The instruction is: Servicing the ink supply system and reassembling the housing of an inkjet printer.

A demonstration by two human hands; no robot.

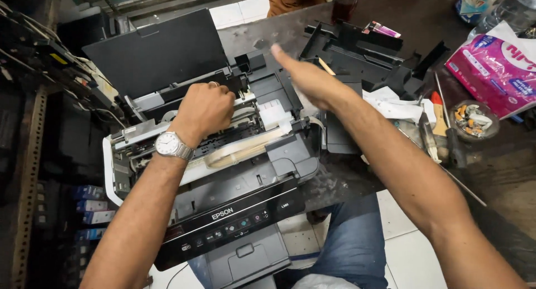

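A black inkjet printer (234, 211) with its cover taken off rests on my lap and the edge of a dark workbench (502, 177). My left hand (204, 107), with a silver wristwatch, is curled down inside the open mechanism near the back rail. My right hand (307, 80) hovers over the printer's right side with the index finger stretched out. White cloth or paper (304, 102) shows under its palm; whether the hand grips it is unclear. A white flat ribbon cable (245, 149) runs across the open mechanism.
Black plastic printer covers (363, 52) lie on the bench behind. A pink packet (497, 71), a round dish of small bits (472, 120), screwdrivers (441, 127) and crumpled paper (396, 105) sit at the right. Wiring and shelves with boxes (92, 202) stand at the left.
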